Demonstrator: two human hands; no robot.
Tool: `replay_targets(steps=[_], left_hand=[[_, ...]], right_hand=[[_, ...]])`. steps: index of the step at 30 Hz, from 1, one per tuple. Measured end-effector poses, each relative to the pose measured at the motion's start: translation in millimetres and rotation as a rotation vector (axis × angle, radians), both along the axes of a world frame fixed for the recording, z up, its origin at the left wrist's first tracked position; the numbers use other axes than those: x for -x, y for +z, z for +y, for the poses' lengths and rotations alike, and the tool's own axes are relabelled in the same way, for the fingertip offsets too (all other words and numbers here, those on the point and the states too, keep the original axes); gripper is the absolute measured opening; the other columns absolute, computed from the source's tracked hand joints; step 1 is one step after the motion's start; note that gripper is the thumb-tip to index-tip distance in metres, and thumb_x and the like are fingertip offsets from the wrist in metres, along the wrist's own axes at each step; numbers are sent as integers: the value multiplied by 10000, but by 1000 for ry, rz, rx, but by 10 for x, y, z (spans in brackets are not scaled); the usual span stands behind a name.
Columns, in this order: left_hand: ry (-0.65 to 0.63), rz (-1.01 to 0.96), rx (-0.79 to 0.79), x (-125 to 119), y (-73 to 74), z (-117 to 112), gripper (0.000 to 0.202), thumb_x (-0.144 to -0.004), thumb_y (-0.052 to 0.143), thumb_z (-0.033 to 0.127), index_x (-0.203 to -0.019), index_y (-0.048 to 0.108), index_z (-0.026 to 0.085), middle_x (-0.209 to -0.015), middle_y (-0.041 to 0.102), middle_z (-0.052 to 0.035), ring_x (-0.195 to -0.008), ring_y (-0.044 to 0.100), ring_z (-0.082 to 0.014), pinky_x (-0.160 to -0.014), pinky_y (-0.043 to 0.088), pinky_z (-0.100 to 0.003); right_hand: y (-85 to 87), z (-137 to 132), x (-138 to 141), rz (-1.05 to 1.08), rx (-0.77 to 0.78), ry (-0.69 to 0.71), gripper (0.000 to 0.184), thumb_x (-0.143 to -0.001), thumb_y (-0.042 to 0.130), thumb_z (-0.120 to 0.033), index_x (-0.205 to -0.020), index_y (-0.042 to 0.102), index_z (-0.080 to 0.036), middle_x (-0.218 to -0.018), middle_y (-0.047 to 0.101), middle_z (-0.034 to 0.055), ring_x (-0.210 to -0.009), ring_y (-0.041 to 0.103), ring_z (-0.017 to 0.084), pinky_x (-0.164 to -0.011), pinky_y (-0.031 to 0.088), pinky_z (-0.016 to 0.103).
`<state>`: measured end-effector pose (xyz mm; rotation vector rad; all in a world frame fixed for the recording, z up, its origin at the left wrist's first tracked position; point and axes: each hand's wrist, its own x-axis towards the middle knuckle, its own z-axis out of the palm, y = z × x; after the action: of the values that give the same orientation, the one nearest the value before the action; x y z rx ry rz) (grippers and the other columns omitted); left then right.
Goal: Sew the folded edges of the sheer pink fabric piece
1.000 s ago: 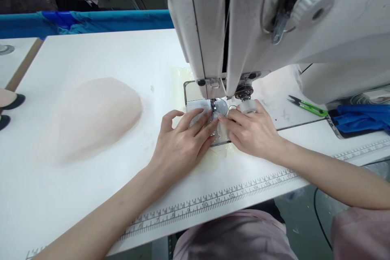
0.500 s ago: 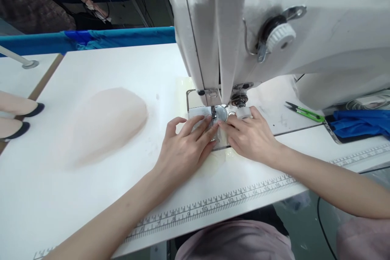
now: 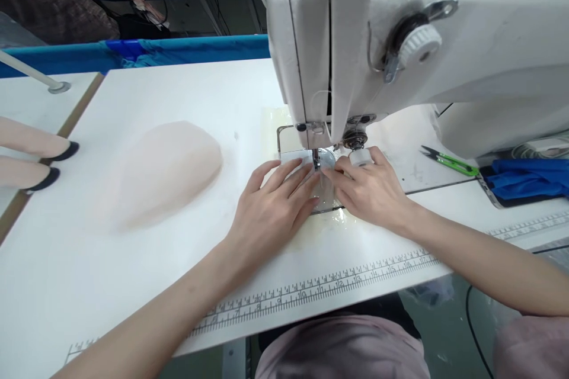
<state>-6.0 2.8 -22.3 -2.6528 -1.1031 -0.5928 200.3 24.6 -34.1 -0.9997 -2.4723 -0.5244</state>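
The left hand (image 3: 273,204) lies spread, gripping nothing visible, and the right hand (image 3: 371,189) curls, its hold unclear, apparently mid-alignment at the presser foot (image 3: 316,159) just beyond their fingertips, which next calls for steady, finger-clear guiding.

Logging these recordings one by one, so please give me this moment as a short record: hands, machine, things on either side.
Left hand: fingers spread, laid beside the presser foot
Right hand: fingers bent, right of the foot; grip unclear
Sewing machine: white, head above the foot
Left side: pale pinkish piece on the table
Right side: green snips, blue cloth
Near edge: printed ruler
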Motion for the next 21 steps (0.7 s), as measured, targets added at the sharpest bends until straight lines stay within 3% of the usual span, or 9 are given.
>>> replay_targets(steps=[3, 6, 8, 11, 14, 16, 18, 21], left_hand=[[-52, 4, 156, -3, 141, -147, 197, -889, 574, 293, -996, 611, 133, -1031, 671, -108, -945, 618, -248, -760, 522, -371], [-32, 104, 282, -18, 184, -233, 184, -812, 592, 247, -940, 590, 115, -950, 626, -119, -851, 583, -258, -595, 507, -341], [17, 153, 220, -32, 142, -214, 121, -784, 511, 100, -878, 582, 126, -871, 615, -105, -824, 571, -255, -587, 488, -337], [74, 90, 158, -48, 57, -102, 230, -795, 383, 6, -754, 538, 170, -717, 582, -55, -680, 537, -208, -556, 440, -317], [153, -227, 408, -54, 54, 13, 244, -790, 340, 9, -708, 476, 194, -643, 536, -1, -579, 502, -147, -503, 400, -258], [208, -427, 581, -56, 95, 65, 233, -769, 333, 17, -713, 468, 198, -606, 506, 30, -526, 473, -115, -473, 370, -224], [224, -486, 623, -57, 132, 103, 232, -785, 339, 46, -755, 513, 196, -608, 509, 37, -524, 467, -109, -491, 373, -225], [157, -411, 584, -47, 133, 161, 244, -898, 373, 205, -921, 615, 191, -782, 595, -9, -663, 548, -143, -601, 430, -269]], right_hand=[[24, 2, -40, 50, 19, 145, 287, -854, 439, -36, -992, 663, -151, -1007, 708, 39, -864, 581, 174, -782, 354, 345], [33, 0, -73, 51, 100, 256, 284, -867, 410, -22, -943, 651, -150, -990, 706, 29, -905, 593, 157, -760, 384, 311], [33, -4, -86, 54, 158, 279, 269, -852, 414, -43, -956, 642, -141, -983, 696, 47, -902, 595, 166, -737, 396, 304], [29, -8, -81, 67, 239, 304, 277, -804, 482, -145, -1045, 615, -122, -1034, 667, 79, -943, 584, 211, -753, 413, 328], [13, 2, -42, 96, 236, 252, 256, -836, 532, -236, -1051, 615, -124, -1000, 675, 75, -938, 591, 218, -775, 423, 336], [-6, 23, -13, 146, 180, 210, 155, -898, 506, -200, -953, 645, -156, -917, 700, 35, -863, 613, 174, -769, 426, 308], [-25, 49, 1, 216, 135, 196, 210, -941, 469, -150, -869, 664, -179, -825, 712, -8, -772, 619, 126, -745, 425, 275], [-40, 84, -6, 323, 135, 164, 238, -972, 467, -197, -898, 693, -200, -757, 704, -32, -736, 618, 106, -703, 419, 257]])
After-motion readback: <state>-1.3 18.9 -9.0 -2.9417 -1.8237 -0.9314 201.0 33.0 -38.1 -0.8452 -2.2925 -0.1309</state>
